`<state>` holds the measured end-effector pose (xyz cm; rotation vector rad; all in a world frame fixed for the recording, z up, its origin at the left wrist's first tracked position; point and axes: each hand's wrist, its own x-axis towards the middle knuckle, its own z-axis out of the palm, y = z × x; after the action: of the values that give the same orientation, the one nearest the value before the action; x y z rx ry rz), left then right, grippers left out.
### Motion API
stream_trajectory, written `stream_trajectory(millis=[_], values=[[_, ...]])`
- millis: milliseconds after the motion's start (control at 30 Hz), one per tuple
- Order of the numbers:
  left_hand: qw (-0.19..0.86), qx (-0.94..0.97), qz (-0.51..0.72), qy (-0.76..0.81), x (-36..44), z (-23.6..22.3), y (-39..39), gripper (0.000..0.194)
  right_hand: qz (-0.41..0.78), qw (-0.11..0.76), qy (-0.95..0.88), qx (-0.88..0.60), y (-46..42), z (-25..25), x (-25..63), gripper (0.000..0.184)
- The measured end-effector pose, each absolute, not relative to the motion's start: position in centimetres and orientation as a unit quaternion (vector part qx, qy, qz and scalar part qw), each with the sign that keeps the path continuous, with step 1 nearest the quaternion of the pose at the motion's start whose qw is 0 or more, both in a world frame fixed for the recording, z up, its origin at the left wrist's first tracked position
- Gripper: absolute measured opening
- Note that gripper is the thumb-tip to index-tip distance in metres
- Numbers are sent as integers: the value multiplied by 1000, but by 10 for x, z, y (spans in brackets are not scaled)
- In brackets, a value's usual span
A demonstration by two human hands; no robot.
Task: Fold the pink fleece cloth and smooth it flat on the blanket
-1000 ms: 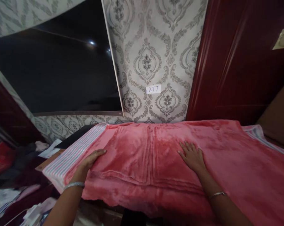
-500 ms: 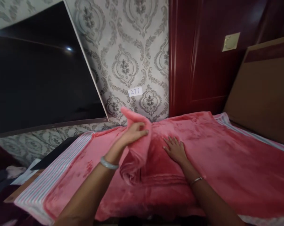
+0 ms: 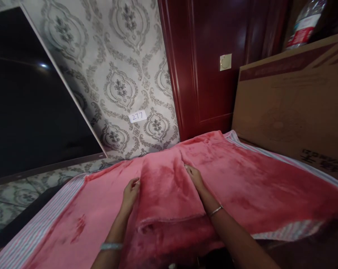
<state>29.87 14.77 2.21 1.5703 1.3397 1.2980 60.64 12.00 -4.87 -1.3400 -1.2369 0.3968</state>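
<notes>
A pink plush blanket [image 3: 241,186] lies spread over a striped cloth [image 3: 42,220], with a doubled fold [image 3: 169,190] of itself lying in the middle. My left hand [image 3: 131,194] rests against the left side of that fold, holding no visible gathered cloth. My right hand [image 3: 194,178] lies with its fingers on the fold's right edge. Both wrists wear a bangle. The blanket's underside and whatever lies below it are hidden.
A dark wall-mounted screen [image 3: 31,101] and patterned wallpaper [image 3: 121,86] with a paper label reading 277 [image 3: 137,116] stand behind. A dark red door [image 3: 202,67] is ahead. A cardboard sheet [image 3: 292,101] leans at the right, with a plastic bottle [image 3: 304,22] above it.
My left hand has come down and no longer lifts the blanket. The raised cloth now lies as a flat fold. The view has swung right, bringing more cardboard and a bottle into sight.
</notes>
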Motion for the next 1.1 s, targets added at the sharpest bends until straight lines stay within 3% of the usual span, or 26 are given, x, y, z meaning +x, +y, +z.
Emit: stream_trajectory(millis=[167,267,367,600,733,967,1100], values=[[538,481,503,476,278,-20,138,43,259,608,-546,-514,125,-33,613,46],[543,470,509,475,290,-28,139,37,343,601,-538,-481,136,-21,625,48],[548,428,524,491,299,-33,142,36,336,604,-514,-508,144,-15,642,53],[636,400,485,449,307,-34,119,64,291,594,-484,-573,119,-40,669,37],[718,388,462,348,312,-16,83,55,267,597,-470,-593,109,-53,667,43],[788,247,423,372,314,-5,41,29,254,561,-426,-662,89,-61,674,53],[772,244,458,368,324,-7,31,42,292,536,-439,-659,69,-57,674,63]])
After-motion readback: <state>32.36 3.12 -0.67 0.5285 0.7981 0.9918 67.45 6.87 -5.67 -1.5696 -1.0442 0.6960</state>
